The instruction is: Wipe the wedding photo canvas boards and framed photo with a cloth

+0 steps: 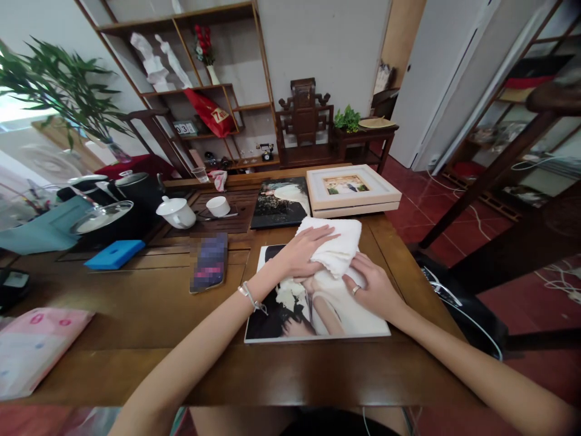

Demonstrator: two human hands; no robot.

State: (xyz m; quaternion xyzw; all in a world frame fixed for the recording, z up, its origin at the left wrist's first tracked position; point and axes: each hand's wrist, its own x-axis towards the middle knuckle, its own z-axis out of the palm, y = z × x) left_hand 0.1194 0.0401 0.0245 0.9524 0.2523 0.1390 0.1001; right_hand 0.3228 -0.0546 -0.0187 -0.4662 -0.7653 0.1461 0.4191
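A large photo print [324,318] with a white edge lies on the wooden table, showing a white dress, dark clothing and pale flowers. On its upper part rests a folded white cloth [347,242]. My left hand [308,245], wearing a bracelet, presses over this cloth, its fingers along the top and its thumb at the lower edge. Against the right side of the photo is my right hand [374,287], with a ring; its fingers are bent and apart, near the cloth's lower corner. Parts of the picture are covered by both hands and the cloth.
Behind the photo are a dark album [281,209] and a boxed frame [354,188]. To the left lie a phone [209,263], a blue block [115,254], a lidded white bowl [177,213], a small white cup [218,206] and a pink-and-white packet [43,348].
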